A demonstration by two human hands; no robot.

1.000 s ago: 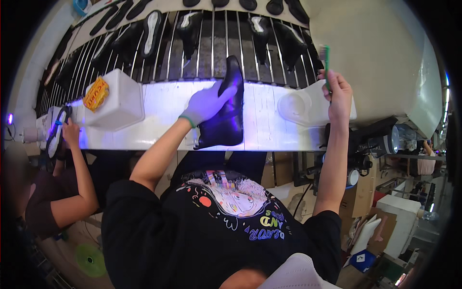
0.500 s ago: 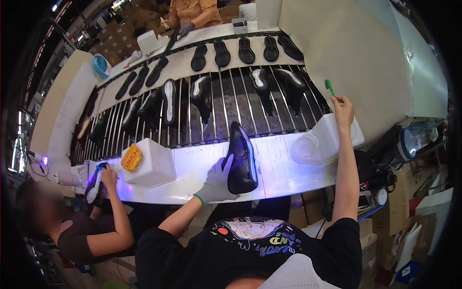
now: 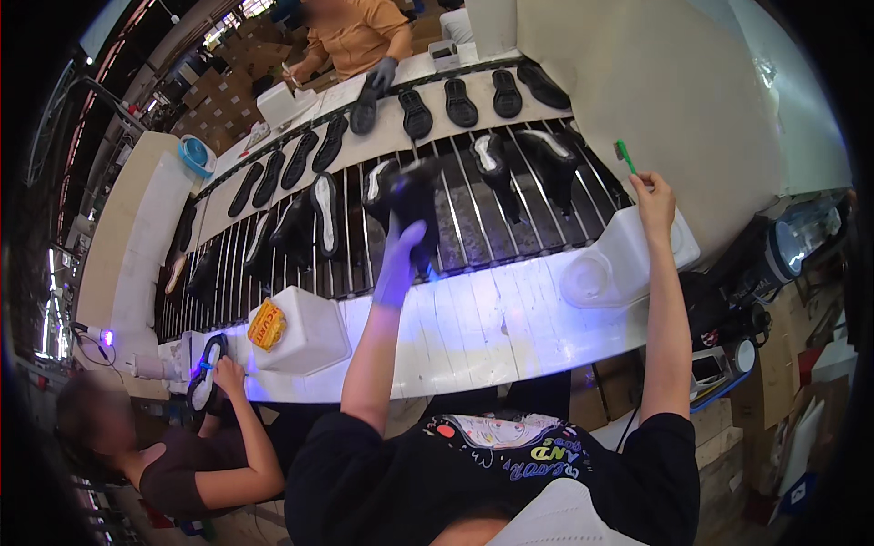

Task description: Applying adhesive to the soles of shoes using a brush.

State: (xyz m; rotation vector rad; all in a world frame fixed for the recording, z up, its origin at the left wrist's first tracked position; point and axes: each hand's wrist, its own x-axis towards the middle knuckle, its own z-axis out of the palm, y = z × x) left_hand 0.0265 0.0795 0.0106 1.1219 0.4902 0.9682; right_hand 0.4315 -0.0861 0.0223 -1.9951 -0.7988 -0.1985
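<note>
My left hand [image 3: 398, 259], in a pale glove, grips a black shoe upper [image 3: 420, 200] over the metal bar rack [image 3: 455, 205]. Motion blurs the upper, and it partly covers another black upper with a white strip along its bottom [image 3: 378, 187]. Out to the right, my right hand [image 3: 654, 205] pinches the end of a green-handled brush [image 3: 625, 156]. That brush is raised in front of the pale panel, above a white plastic container [image 3: 619, 259]. More black uppers [image 3: 551, 155] with whitish bottoms lie along the bars.
Black soles [image 3: 462, 102] line the cloth belt beyond the bars. Across it, a person's gloved hand [image 3: 384, 71] touches a sole. At left, a co-worker holds a shoe part [image 3: 204, 380]. A white container [image 3: 300, 341] with a yellow packet [image 3: 268, 325] stands on the white ledge [image 3: 473, 337].
My left hand has carried the shoe upper from the white ledge forward over the bars. My right hand keeps the brush in about the same place. The far person's gloved hand has moved right.
</note>
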